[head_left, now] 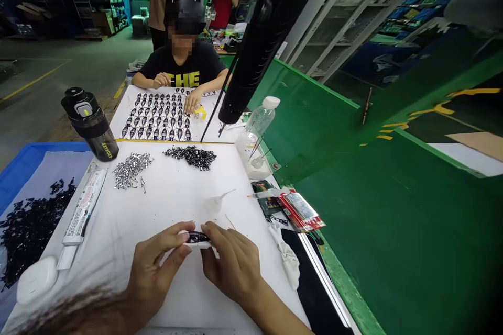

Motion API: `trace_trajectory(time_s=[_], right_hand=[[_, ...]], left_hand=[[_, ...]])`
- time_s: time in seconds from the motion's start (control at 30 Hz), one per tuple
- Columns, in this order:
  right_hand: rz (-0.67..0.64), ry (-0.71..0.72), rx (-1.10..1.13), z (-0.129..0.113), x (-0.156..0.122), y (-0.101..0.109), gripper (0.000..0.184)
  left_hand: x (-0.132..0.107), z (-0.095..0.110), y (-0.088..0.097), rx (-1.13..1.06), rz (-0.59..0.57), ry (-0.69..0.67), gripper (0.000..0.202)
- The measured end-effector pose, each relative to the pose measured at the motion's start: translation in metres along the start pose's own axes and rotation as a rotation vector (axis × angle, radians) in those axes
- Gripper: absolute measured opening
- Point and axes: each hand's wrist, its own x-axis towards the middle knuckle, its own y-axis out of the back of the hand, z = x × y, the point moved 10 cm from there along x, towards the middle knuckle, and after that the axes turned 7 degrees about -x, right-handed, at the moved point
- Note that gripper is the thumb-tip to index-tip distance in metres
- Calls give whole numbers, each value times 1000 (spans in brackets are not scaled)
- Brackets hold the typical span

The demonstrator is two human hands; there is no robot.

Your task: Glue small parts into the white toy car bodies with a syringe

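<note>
My left hand (155, 267) and my right hand (231, 261) meet near the front of the white work surface (176, 204). Both pinch a small dark part with a white piece (197, 239) between their fingertips, left fingers from the left, right fingers from the right. A pile of small silver metal pieces (131, 168) and a pile of small black parts (191, 156) lie farther back on the surface. A small clear glue blob with a thin tip (217, 201) lies just beyond my hands.
A dark water bottle (91, 123) stands at the back left. A tube (83, 209) and a white case (37, 280) lie left. A blue tray (23, 159) holds black parts. A clear bottle (261, 115), red packets (301, 210) and a cloth (288, 259) sit right. A person opposite handles rows of parts (159, 115).
</note>
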Motion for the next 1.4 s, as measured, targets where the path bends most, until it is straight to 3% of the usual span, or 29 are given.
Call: trace_trajectory(time_s=[0.3, 0.5, 0.57, 0.63, 0.7, 0.77, 1.07, 1.23, 1.4], right_hand=[[143, 144, -119, -16, -11, 17, 49], [136, 89, -81, -13, -7, 14, 45], [89, 52, -85, -11, -4, 9, 37], [34, 17, -104, -7, -3, 2, 30], [-4, 1, -119, -5, -4, -4, 25], [-33, -8, -127, -4, -6, -8, 22], [-90, -9, -103, -5, -6, -13, 24], [-94, -5, -66, -5, -6, -15, 25], [-41, -28, -89, -4, -8, -11, 34]], left_hand=[[-15, 8, -2, 59, -90, -113, 21], [-13, 29, -9, 119, -110, -402, 29], [-4, 20, -3, 100, -37, -294, 20], [3, 0, 2, 56, 14, -85, 13], [6, -17, 3, -1, 37, 94, 16], [7, -26, 5, -59, 59, 181, 20], [8, -29, 1, -211, 69, 256, 25], [6, -29, 6, -229, 102, 221, 16], [5, -32, 5, -220, 45, 222, 9]])
